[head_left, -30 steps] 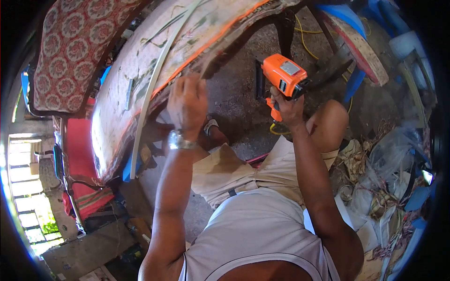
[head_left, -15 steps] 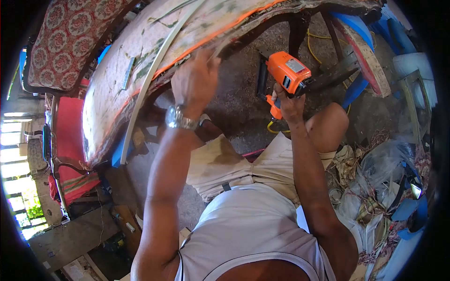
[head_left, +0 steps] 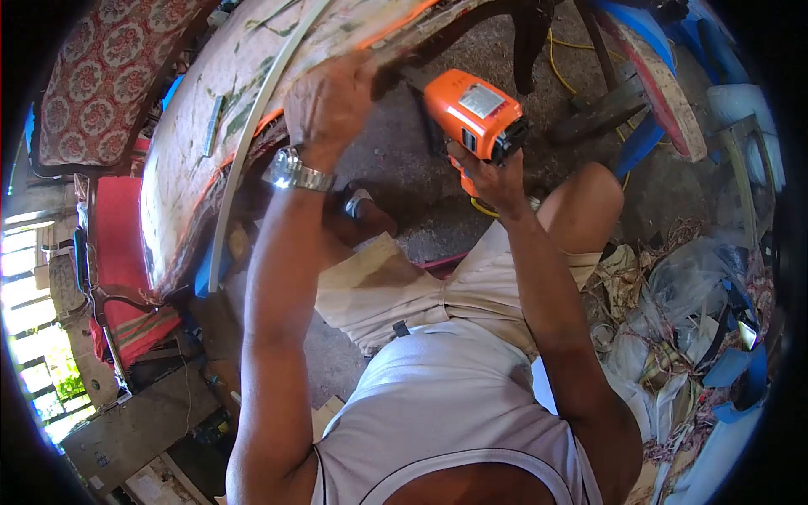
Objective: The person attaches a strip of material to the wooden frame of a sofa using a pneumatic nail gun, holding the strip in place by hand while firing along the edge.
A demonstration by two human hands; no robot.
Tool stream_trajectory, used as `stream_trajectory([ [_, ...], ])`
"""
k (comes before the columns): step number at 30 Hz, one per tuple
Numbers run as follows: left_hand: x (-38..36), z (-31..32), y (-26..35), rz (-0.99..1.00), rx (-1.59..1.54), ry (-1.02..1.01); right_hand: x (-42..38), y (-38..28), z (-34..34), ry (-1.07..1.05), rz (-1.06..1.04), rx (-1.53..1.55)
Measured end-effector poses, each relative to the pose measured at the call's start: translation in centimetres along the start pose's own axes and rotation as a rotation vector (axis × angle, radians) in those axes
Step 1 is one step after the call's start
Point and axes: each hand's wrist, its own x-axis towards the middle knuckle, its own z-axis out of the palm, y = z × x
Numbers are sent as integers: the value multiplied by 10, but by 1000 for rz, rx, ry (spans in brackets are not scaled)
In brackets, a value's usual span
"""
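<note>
In my right hand (head_left: 488,178) is an orange staple gun (head_left: 471,111), its handle gripped and its nose pointing at the underside edge of a large upholstered piece (head_left: 194,156). My left hand (head_left: 328,105), with a metal watch at the wrist, is closed over that edge; its fingertips are partly hidden and blurred. Orange trim (head_left: 396,27) runs along the edge and passes under the left hand. The cover is pale and stained. A strip of staples (head_left: 213,126) lies on it, and a long pale flexible strip (head_left: 244,151) hangs across it.
A yellow hose (head_left: 557,69) trails on the floor. To the right stand a red-and-wood curved part (head_left: 661,101) and a heap of plastic and scraps (head_left: 665,311). On the left are a floral cushioned piece (head_left: 105,80) and red fabric (head_left: 119,227).
The staple gun has moved left and up, its nose now close to the edge. My left hand has shifted slightly left and up along the edge. The view has shifted a little.
</note>
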Motion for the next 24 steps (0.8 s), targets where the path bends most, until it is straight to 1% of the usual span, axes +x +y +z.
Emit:
stream_trajectory([
  [1,0,0,-2,-6,-28,-5,1,0,3,14,15,51],
  [4,3,14,-15,-60,-203,-20,7,-5,10,-1,28,-3],
  [7,0,11,-9,-85,-225,25,14,-3,12,1,-46,-77],
  [10,-1,4,-2,-185,-301,-46,14,-7,12,9,58,14],
  [13,1,1,-4,-237,-299,-92,17,-7,10,3,8,-86],
  [16,1,6,-10,-154,-270,-62,22,-15,11,-45,-122,-143],
  [18,-1,7,-11,-119,-270,-27,20,-15,13,-9,-28,-128],
  [20,-2,6,-11,-109,-248,-17,20,-16,16,11,-55,-225],
  [22,-1,5,-10,-119,-206,-31,23,-25,18,15,-205,-435],
  [24,-4,4,-8,-96,-155,0,24,-26,17,0,-264,-451],
])
